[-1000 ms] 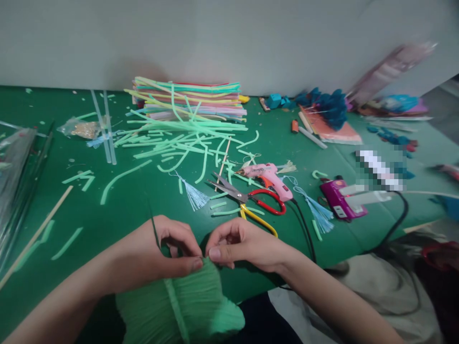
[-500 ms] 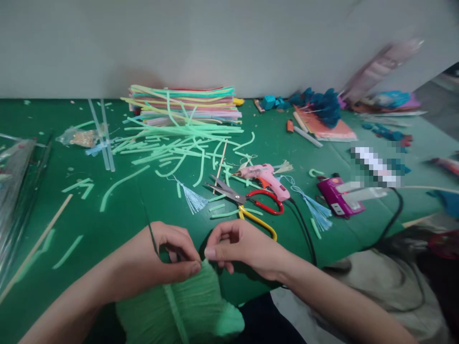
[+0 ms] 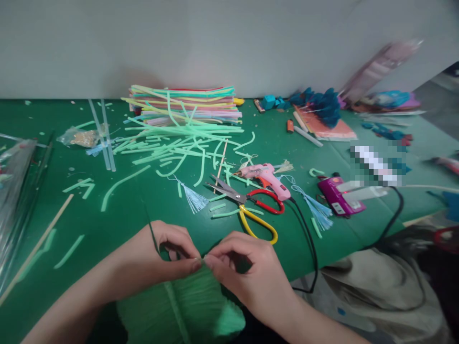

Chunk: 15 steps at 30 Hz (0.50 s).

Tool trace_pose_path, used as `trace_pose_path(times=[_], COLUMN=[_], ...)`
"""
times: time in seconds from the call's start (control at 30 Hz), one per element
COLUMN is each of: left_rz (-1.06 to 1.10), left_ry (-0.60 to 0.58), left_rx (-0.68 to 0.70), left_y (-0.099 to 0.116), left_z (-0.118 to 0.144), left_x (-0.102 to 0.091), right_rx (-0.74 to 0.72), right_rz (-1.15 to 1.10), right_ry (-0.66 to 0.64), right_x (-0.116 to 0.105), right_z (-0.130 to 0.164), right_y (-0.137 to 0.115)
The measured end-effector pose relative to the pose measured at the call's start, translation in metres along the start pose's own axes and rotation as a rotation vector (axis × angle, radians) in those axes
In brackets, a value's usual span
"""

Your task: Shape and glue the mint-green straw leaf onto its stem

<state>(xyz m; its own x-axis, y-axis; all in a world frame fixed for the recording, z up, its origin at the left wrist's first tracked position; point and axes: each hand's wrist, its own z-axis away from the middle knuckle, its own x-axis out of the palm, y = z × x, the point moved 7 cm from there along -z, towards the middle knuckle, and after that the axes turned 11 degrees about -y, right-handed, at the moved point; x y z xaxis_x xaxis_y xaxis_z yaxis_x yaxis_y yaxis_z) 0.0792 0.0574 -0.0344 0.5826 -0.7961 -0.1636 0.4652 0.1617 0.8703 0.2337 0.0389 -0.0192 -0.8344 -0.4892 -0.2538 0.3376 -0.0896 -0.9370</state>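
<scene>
A green, finely pleated crepe piece [image 3: 208,301] hangs at the bottom of the view, with a pale green stem-like strip [image 3: 175,310] running down it. My left hand [image 3: 168,253] pinches its top edge between thumb and forefinger. Touching the same spot, my right hand [image 3: 247,272] is also closed in a pinch there, its fingertips against the left ones. A thin dark green strip [image 3: 152,231] rises from behind my left hand; where it ends is hidden.
Beyond my hands lie scissors [image 3: 244,197] with red and yellow handles, a pink glue gun [image 3: 267,177] with a black cord, and blue tassels [image 3: 193,197]. Pale green fuzzy sticks [image 3: 168,143] are scattered near a colourful bundle [image 3: 186,102]. A purple power box [image 3: 337,196] sits right.
My right hand has turned and lowered, its fingertips now meeting my left thumb at the piece's top edge. My left hand has barely moved.
</scene>
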Motion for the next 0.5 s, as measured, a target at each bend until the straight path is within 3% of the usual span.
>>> trace_pose_path(times=[0.27,0.5], left_rz=[-0.015,-0.032], left_ry=[-0.003,-0.012], left_rx=[0.003,-0.030], left_y=[0.002,0.001], left_z=[0.001,-0.002], left_x=[0.003,0.002], right_rx=[0.261,0.248], right_rz=[-0.331,-0.389], right_ry=[-0.165,-0.238], right_x=[0.011,0.015], right_z=[-0.008,-0.010], right_y=[0.016,0.018])
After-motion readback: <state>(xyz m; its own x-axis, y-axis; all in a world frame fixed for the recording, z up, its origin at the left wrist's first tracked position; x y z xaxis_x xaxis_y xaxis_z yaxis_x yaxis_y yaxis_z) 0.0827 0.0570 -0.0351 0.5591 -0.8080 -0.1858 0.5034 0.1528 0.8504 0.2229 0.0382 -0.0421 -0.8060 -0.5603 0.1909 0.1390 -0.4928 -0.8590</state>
